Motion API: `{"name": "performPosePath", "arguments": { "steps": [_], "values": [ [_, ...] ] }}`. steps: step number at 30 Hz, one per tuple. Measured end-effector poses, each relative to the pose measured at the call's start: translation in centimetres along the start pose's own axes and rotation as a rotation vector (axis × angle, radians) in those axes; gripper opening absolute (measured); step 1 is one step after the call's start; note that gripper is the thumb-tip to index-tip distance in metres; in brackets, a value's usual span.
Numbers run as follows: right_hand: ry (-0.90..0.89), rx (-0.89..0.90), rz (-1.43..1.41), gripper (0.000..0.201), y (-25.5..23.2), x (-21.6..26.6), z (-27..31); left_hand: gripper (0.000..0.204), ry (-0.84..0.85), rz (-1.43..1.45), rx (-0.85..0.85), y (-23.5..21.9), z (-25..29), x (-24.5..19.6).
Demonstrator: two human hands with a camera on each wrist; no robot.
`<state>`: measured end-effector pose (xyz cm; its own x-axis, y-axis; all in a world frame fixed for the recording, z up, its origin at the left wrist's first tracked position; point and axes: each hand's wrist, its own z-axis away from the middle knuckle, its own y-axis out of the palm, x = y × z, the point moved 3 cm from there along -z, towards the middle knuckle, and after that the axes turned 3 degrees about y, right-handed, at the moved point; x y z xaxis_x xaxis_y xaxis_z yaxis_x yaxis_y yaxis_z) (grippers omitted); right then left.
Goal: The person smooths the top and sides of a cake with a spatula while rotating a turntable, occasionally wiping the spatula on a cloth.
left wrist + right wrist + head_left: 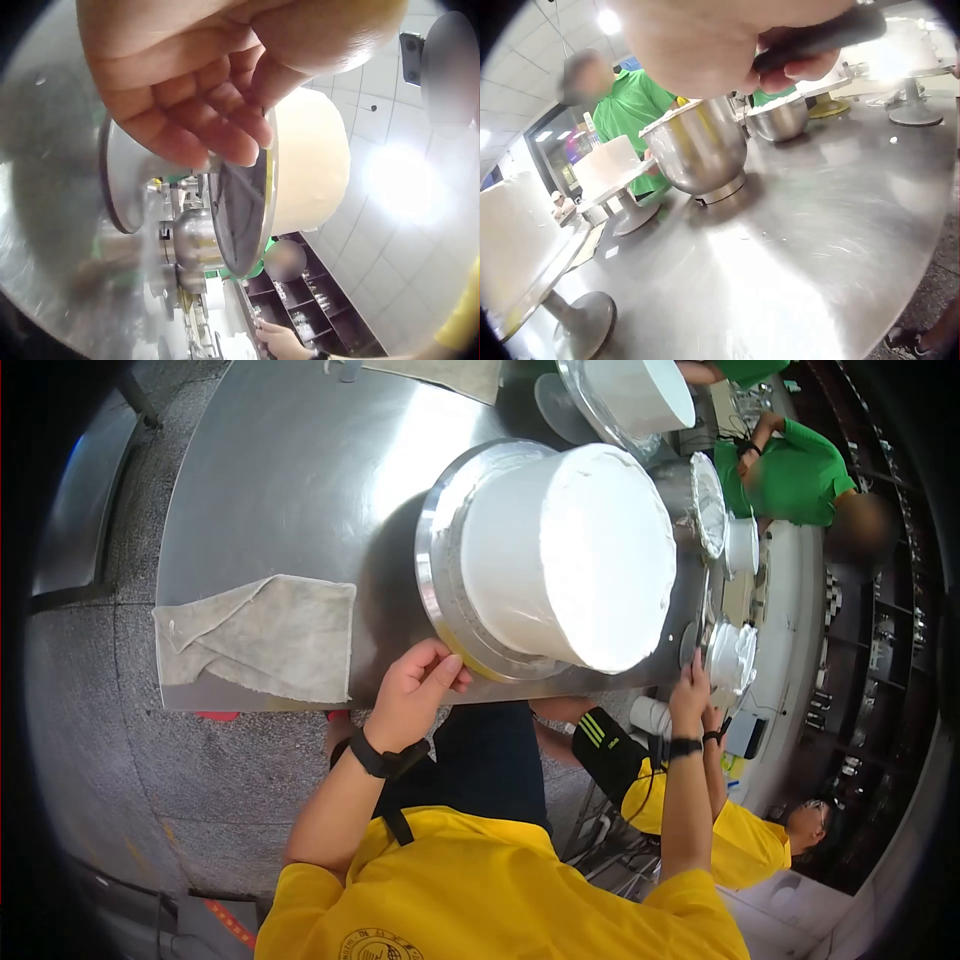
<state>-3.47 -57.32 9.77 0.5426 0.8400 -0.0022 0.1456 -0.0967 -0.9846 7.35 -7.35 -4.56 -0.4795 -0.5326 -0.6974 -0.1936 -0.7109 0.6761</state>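
Observation:
A tall white-coated cake point(600, 560) stands on a metal turntable point(432, 565) near the table's edge. My left hand point(412, 690) pinches the turntable's near rim with thumb and curled fingers; the left wrist view shows the fingertips of this hand point(202, 90) at the rim of the turntable point(244, 217), beside the cake point(311, 161). To the right of the cake, my right hand point(689, 696) grips a long tool, its blade pointing away from me. In the right wrist view, the fingers of that hand point(720, 45) curl round the tool's dark handle point(825, 37).
A folded cloth point(270, 640) lies at the left of the steel table point(260, 490). Metal bowls point(705, 150) and other white cakes point(655, 405) on stands are behind and to the right. A person in yellow point(745, 840) is at my right, another in green point(800, 475) across the table.

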Motion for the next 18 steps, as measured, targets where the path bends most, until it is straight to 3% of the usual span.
{"name": "performPosePath", "arguments": {
  "steps": [2,5,7,8,10,11,14,18],
  "values": [
    [0.029,0.019,-0.05,0.045,-2.6,0.5,2.7,0.017,0.006,0.001,-0.005,-0.1,-0.1,-0.1],
    [-0.105,-0.037,-0.017,0.047,-6.0,0.4,4.6,0.018,0.032,0.02,-0.039,-0.1,-0.5,-0.8],
    [0.036,-0.015,-0.259,0.047,-7.5,-0.9,4.0,0.018,0.069,0.039,-0.048,-0.6,-1.0,-1.4],
    [0.024,-0.014,-0.253,0.047,-7.9,-1.2,3.5,0.018,0.075,0.05,-0.054,-0.8,-1.3,-1.7],
    [0.207,0.022,-0.811,0.046,-10.1,1.7,2.7,0.018,0.123,0.043,-0.068,-1.0,-1.8,-2.5],
    [0.213,0.021,-0.796,0.045,-12.0,5.9,2.2,0.017,0.135,0.045,-0.081,-1.1,-2.1,-2.8],
    [0.045,0.008,-0.534,0.046,-15.8,8.4,-1.1,0.017,0.147,0.058,-0.12,-1.2,-2.7,-3.6],
    [-0.174,0.051,-0.532,0.043,-19.7,13.7,-4.2,0.017,0.181,0.074,-0.12,-1.3,-3.4,-4.0]
  ]
}}
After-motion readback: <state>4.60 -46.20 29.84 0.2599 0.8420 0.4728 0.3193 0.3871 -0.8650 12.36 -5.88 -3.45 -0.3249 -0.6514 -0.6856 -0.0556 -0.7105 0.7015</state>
